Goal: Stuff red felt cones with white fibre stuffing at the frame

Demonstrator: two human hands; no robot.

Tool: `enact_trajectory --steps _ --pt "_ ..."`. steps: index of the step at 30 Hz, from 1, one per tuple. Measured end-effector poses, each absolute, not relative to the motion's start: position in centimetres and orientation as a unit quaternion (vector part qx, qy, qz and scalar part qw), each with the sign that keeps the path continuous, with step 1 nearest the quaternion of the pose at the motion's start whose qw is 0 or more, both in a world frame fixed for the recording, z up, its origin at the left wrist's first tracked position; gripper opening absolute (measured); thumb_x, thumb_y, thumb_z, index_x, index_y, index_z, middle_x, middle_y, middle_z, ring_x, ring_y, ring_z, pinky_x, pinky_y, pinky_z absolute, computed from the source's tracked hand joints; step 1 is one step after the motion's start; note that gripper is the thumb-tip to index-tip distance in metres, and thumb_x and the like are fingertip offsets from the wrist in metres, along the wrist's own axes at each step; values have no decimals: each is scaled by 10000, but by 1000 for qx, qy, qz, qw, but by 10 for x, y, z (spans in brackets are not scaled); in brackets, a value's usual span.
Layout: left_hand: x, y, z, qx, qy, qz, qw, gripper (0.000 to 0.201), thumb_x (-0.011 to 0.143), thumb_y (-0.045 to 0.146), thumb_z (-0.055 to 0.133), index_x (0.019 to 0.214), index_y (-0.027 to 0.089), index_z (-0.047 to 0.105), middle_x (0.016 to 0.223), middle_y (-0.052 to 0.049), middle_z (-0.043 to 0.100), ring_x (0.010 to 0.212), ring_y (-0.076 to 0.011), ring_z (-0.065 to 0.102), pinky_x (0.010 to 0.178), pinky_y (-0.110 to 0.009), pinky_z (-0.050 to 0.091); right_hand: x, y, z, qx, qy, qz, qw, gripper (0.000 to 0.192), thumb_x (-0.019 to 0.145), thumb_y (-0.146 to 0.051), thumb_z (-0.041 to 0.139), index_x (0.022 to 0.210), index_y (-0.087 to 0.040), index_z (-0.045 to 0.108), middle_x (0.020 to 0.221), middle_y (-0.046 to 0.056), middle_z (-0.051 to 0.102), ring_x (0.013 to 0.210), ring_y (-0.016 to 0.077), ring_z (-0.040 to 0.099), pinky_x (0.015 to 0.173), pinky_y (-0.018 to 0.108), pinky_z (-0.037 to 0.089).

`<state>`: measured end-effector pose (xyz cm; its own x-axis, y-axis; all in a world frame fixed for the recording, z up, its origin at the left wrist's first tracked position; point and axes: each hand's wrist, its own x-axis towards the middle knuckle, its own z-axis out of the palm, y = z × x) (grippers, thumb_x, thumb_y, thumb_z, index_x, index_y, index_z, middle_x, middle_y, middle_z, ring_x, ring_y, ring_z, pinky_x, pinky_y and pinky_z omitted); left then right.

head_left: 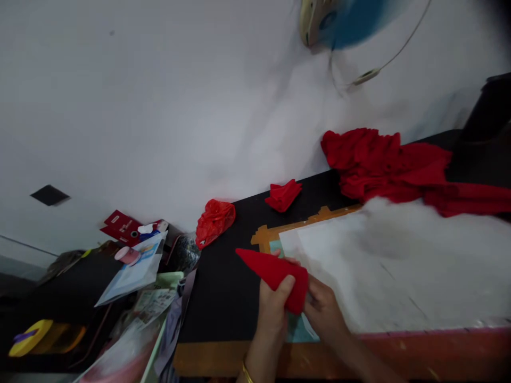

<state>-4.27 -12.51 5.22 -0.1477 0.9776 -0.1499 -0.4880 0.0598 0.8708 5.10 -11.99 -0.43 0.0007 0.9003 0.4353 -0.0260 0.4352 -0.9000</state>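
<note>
A red cone-shaped cloth piece [275,274] is held above the near part of the table, its pointed tip aimed to the left. My left hand [275,300] grips it from below, the thumb pressed on its front and fingertips showing along its upper edge. At its wide right end, my right hand [321,303] has curled fingers against the edge; the cloth partly hides those fingertips. Beneath both hands lie a light-blue sheet [297,330] and a large white sheet [383,271].
A small folded red cloth [283,195] and a red plastic bag [215,221] lie along the wall. Heaped red fabric [393,162] covers the back right. To the left stand a crowded bin [155,332] and a yellow-lidded jar [46,338]. A blue-bladed fan [347,24] hangs above.
</note>
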Motion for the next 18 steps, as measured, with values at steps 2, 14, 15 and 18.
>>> enact_trajectory --steps 2,14,15,18 --pt "-43 -127 49 309 455 595 586 691 637 332 826 1250 179 546 1069 -125 709 980 -293 683 875 -404 546 47 -122 -1 -374 -468 525 604 262 833 -298 588 1046 -202 707 771 34 719 611 179 635 580 289 560" --pt "-45 -127 59 333 496 640 483 822 708 283 780 1419 239 371 1155 -111 663 950 -246 685 862 -360 544 37 -128 18 -364 -365 601 611 292 734 -324 718 995 -196 747 902 51 757 726 206 680 668 310 576" --pt "-41 -130 56 338 500 630 489 810 701 278 788 1405 216 391 1129 -116 673 957 -253 684 878 -365 538 34 -129 18 -377 -359 590 617 307 734 -346 722 998 -191 750 945 70 759 819 235 694 757 345 579" --pt "-34 -134 52 334 478 623 521 761 703 266 794 1365 202 424 1144 -127 672 1056 -287 658 937 -396 515 31 -129 17 -394 -345 588 616 355 747 -397 717 1019 -171 745 985 108 757 907 277 698 836 399 571"
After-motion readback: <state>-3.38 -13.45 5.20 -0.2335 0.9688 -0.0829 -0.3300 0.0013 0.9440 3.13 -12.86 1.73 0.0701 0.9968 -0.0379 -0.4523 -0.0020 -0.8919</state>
